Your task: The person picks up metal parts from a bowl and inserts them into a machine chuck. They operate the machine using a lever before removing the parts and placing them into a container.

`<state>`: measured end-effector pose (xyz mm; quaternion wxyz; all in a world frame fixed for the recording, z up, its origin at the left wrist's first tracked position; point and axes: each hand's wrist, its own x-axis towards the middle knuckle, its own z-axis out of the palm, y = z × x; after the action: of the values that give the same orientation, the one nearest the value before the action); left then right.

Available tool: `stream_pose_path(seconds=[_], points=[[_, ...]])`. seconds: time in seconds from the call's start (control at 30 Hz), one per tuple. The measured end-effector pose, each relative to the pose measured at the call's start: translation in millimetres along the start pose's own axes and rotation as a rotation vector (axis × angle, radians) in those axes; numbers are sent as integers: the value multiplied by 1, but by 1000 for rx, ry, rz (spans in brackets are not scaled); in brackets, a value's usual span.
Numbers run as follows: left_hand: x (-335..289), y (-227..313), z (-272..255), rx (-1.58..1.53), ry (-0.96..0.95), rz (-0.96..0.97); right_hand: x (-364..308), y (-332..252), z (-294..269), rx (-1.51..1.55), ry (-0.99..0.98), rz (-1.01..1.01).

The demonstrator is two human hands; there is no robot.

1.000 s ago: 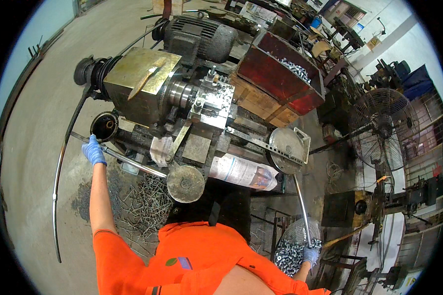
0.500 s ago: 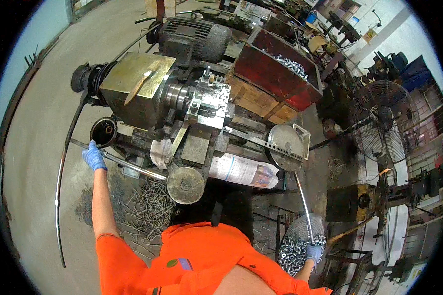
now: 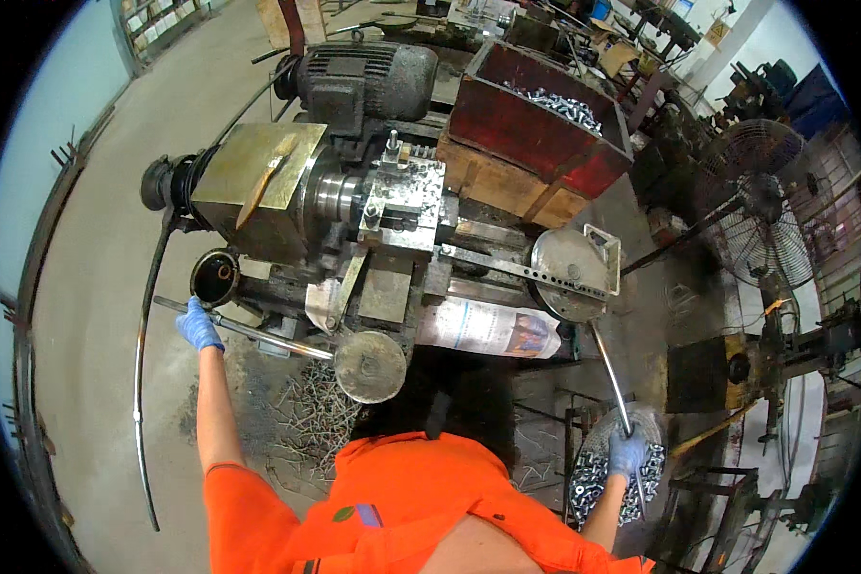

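At the far left a thin dark pipe (image 3: 141,416) curves down from the left end of the machine (image 3: 385,290) and hangs over the bare grey floor (image 3: 91,316). The gloved left hand (image 3: 199,326) is by the machine's near left corner, its fingers clamped on the left lever (image 3: 277,340) a little short of its outer end. Just beyond the hand sits a round open cup (image 3: 214,277), dark inside. Behind it, at the machine's left end, is a box-shaped housing (image 3: 306,143) with a brassy top, on which a wooden-handled tool (image 3: 266,182) lies aslant. The left lever slopes down to the right to a round metal disc (image 3: 370,366) at the machine's near edge; below, a heap of thin metal scrap (image 3: 320,407) lies on the floor. A ribbed motor (image 3: 368,81) stands along the far edge, and a shiny metal block (image 3: 407,196) is at the machine's middle. Farther right, a printed sheet (image 3: 493,330) lies along the near edge. Behind it, a red box (image 3: 526,134) holding metal parts rests on a wooden crate (image 3: 507,187). At the machine's right end a second disc (image 3: 560,258) carries the right lever (image 3: 610,373), which slants down to the gloved right hand (image 3: 628,452). That hand's fingers are clamped around its lower part, above a round mesh basket (image 3: 649,421) of small shiny metal pieces. A large wire-caged fan (image 3: 761,201) stands at the far right.
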<state>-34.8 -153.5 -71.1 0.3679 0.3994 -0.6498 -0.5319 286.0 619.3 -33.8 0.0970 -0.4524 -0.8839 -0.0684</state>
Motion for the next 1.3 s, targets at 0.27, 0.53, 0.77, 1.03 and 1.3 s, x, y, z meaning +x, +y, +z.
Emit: stream_pose_path(seconds=[0.27, 0.53, 0.77, 1.03, 1.3], points=[[-11, 11, -1, 42, -14, -14, 96, -46, 10, -254, -52, -151], [-3, -12, -4, -65, -124, -57, 234, -135, 1, -339, -150, 9], [-5, 3, -27, -117, -438, -181, 225, -165, 25, -191, 46, -222], [-8, -111, -29, 1104, -624, 606, 125, -124, 39, 147, -24, -354], [-73, -126, 7, 1250, -515, 454, 76, -93, 71, 367, -307, -276]])
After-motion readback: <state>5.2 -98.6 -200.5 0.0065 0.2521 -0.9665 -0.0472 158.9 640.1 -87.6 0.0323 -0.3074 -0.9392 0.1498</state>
